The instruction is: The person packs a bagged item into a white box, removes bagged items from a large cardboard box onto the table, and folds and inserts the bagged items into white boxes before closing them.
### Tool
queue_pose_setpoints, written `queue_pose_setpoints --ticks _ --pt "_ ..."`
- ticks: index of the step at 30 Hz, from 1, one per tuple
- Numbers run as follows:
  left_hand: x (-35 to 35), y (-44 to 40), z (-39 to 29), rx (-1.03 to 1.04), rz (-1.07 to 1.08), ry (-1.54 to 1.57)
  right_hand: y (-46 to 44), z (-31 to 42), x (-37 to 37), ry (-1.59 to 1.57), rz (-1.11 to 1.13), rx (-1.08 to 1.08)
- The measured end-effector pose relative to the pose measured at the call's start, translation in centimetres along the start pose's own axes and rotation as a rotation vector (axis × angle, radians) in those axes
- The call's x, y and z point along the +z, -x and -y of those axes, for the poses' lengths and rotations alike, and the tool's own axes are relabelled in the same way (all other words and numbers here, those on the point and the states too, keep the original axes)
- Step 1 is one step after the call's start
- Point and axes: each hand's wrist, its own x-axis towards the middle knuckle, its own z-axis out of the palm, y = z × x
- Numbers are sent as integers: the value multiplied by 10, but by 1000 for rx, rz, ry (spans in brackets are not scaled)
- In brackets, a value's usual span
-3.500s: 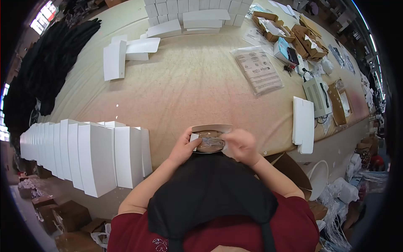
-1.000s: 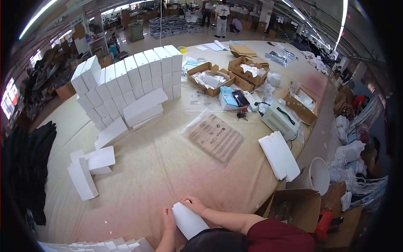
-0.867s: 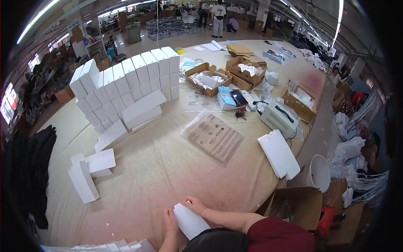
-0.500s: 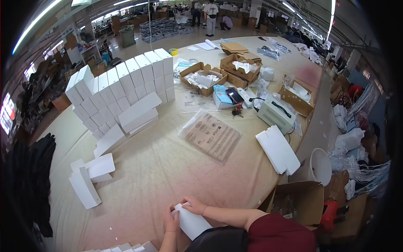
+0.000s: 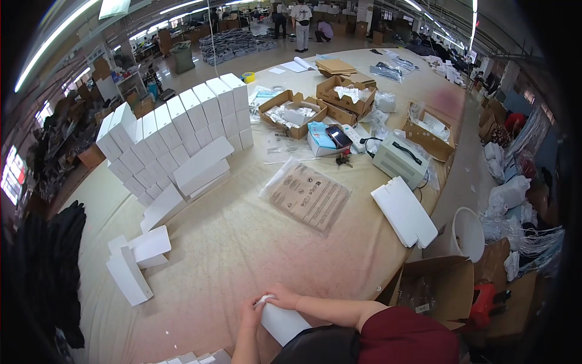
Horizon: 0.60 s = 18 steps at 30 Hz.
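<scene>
A white cardboard box (image 5: pixel 284 326) lies at the front edge of the table, against my body, its near part cut off from view by my dark clothing. At its far end my left hand (image 5: pixel 251 312) grips the left side, fingers bent over the end. My right hand (image 5: pixel 282 296) is closed on the right corner of that same end, close to the left one. A little white material shows between the fingers. More white boxes (image 5: pixel 182 357) are partly visible at the bottom edge, left of my left hand.
A wall of stacked white boxes (image 5: pixel 197 110) stands at the back left, with loose boxes (image 5: pixel 129 276) before it. A clear bag of brown sheets (image 5: pixel 308 197) lies mid-table. Flat white cartons (image 5: pixel 404 211), a grey power unit (image 5: pixel 400 161) and open cardboard trays (image 5: pixel 292 115) are to the right.
My hands have drawn closer together over the box's far end, covering more of it. The view has shifted slightly; the other things on the table stay put.
</scene>
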Motion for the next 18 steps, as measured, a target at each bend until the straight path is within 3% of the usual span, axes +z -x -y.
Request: queue_pose_setpoints --ticks 4,7,10,13,18 --pt "5 -1 7 -64 -39 118 3 -4 -2 -43 -40 -79" --pt "6 17 -17 198 -237 -191 7 -4 -6 -76 -94 -208" --pt "15 19 -7 185 -273 -130 8 -1 -11 -107 -152 -262" --pt "17 13 14 241 -267 -97 6 4 -15 -122 -178 -265" --pt "10 3 27 89 -108 86 4 3 -15 -170 -103 -132"
